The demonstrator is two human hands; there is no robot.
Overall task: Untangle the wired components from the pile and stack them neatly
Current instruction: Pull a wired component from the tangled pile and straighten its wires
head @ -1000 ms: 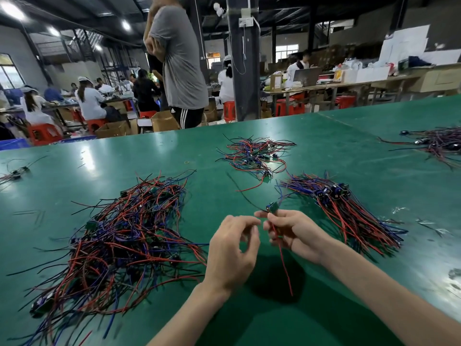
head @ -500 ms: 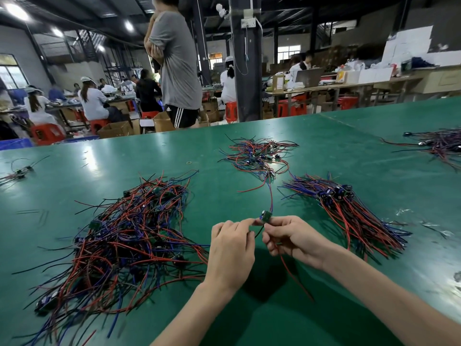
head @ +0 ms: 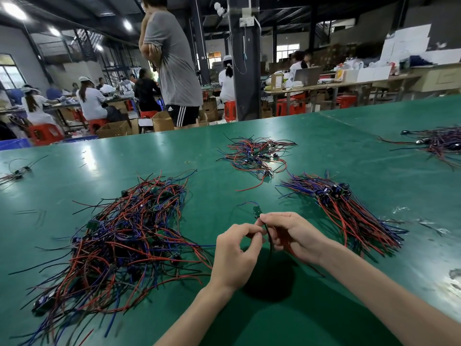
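Close to the near edge of the green surface, both hands meet over a bare patch. The left hand has its fingers curled, thumb and forefinger pinching a thin dark wire. The right hand touches it fingertip to fingertip. Its fingers are curled and grip the wired component just below its small green board, which stands above the fingertips. Red and black wires trail down under the right palm.

Left of the hands, spreading toward the near-left corner, lies the large tangled pile of red, blue and black wires with green boards scattered through it. Right of the hands sits the sorted stack, its dark bodies bunched at the far end and its wires fanned toward the near-right.

Further back, in the middle of the surface, is a smaller loose heap. Another bundle lies at the right edge, and a few wired pieces at the left edge.

Beyond the far edge a standing person in a grey shirt and black shorts is beside a dark pillar. Seated workers, red stools and cardboard boxes fill the hall behind.
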